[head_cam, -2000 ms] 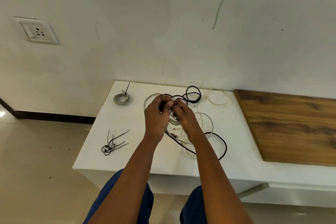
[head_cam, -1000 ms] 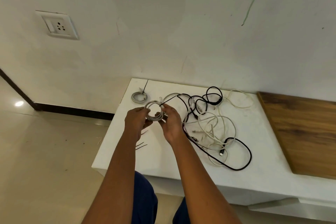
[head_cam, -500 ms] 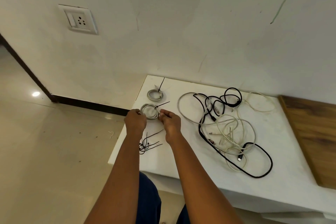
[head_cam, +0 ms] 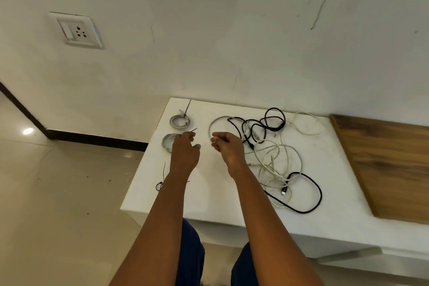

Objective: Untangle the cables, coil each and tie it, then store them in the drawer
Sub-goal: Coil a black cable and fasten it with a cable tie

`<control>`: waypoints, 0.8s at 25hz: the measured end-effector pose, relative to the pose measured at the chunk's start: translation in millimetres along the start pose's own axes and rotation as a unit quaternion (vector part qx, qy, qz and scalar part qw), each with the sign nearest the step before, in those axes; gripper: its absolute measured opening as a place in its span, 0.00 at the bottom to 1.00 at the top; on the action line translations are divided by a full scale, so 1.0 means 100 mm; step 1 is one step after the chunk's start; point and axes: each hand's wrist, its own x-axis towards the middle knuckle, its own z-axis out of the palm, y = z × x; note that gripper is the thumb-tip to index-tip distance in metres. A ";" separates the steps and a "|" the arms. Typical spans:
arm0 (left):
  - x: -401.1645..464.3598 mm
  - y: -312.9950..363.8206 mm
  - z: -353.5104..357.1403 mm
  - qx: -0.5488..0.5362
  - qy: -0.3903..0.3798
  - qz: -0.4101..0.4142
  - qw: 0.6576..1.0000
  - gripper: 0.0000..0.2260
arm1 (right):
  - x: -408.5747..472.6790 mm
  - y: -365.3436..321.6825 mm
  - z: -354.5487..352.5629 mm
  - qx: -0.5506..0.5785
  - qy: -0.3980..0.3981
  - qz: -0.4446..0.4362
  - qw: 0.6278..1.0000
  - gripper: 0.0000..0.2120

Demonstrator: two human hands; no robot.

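A grey coiled cable (head_cam: 166, 141) with a black tie tail lies at the left edge of the white table (head_cam: 209, 195). My left hand (head_cam: 185, 152) hovers over its right side, fingers loosely curled, thumb apart, gripping nothing that I can see. Behind it lies a second tied grey coil (head_cam: 178, 121). My right hand (head_cam: 229, 147) is beside the left one, fingers loosely curled and empty, at the left rim of the tangle of black and white cables (head_cam: 271, 151). Loose black zip ties (head_cam: 159, 185) peek out from under my left forearm.
A wooden panel (head_cam: 385, 160) covers the table's right part. The wall with a socket (head_cam: 77, 30) stands right behind the table. Tiled floor lies to the left. No drawer shows in this view.
Both hands carried the grey coil left from the tangle and held it at the table's left edge. Now it lies on the table, and my hands have parted, the right one moving right.
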 end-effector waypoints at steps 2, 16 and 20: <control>-0.11 0.13 0.16 -0.022 -0.068 -0.018 0.997 0.16 | -0.03 -0.04 -0.28 -0.109 0.012 -0.066 0.992 0.08; -0.45 0.53 0.60 -0.314 -0.153 -0.078 0.934 0.15 | -0.31 -0.11 -1.19 -0.318 0.037 -0.094 0.943 0.11; -0.54 0.54 0.62 -0.206 -0.155 -0.005 0.966 0.18 | -0.32 -0.25 -1.30 -0.152 0.126 -0.121 0.973 0.09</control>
